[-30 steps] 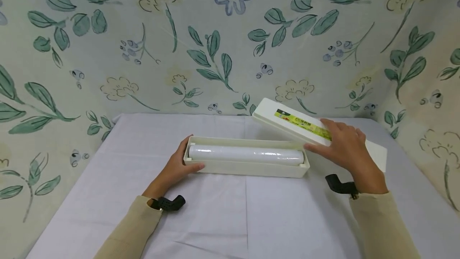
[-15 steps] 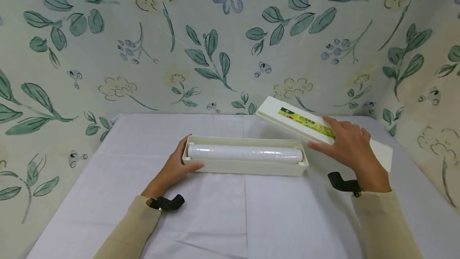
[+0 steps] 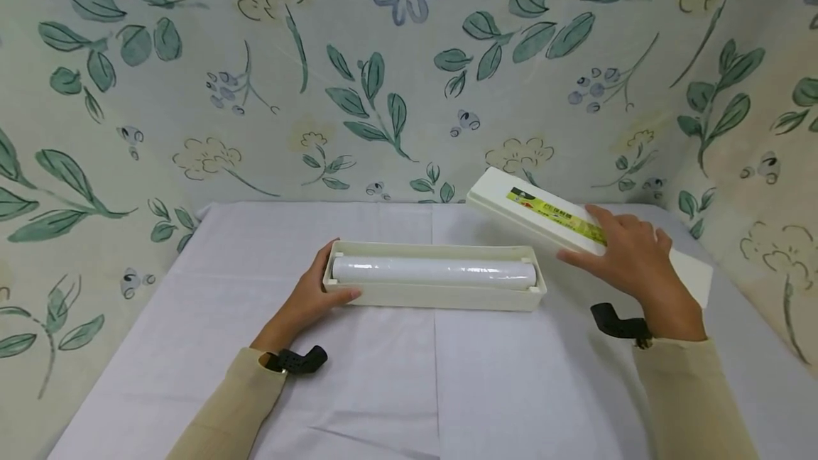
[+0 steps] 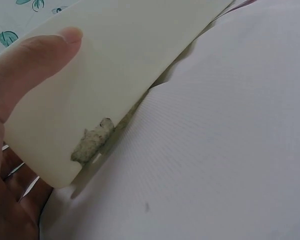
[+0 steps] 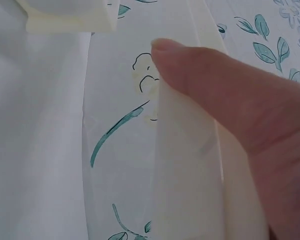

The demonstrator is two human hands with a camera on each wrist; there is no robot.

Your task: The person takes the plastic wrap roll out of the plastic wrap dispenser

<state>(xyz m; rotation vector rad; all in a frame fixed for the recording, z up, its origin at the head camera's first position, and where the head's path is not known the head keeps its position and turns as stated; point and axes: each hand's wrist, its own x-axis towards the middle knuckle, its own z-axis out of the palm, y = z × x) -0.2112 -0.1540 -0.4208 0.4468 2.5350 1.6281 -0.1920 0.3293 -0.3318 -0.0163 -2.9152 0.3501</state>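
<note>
A long cream box (image 3: 447,298) lies lidless on the table, holding a white roll of cling film (image 3: 434,272) lengthwise. My left hand (image 3: 313,297) grips the box's left end, thumb on the front wall and fingers behind. In the left wrist view the thumb lies on the box wall (image 4: 125,55), near a rough grey patch low on it. To the right, my right hand (image 3: 633,254) holds the box's white lid (image 3: 524,208), with a yellow-green label, tilted with its left end up. The right wrist view shows the thumb (image 5: 200,65) against the lid's edge (image 5: 187,165).
A white cloth (image 3: 371,382) covers the table, with creases near the front. Behind and at both sides hangs a floral curtain (image 3: 383,77). Each wrist wears a black camera mount, the left one (image 3: 300,360) close above the cloth.
My right hand has carried the lid a little to the right, away from the box. The left hand keeps its grip on the box, which stays in place.
</note>
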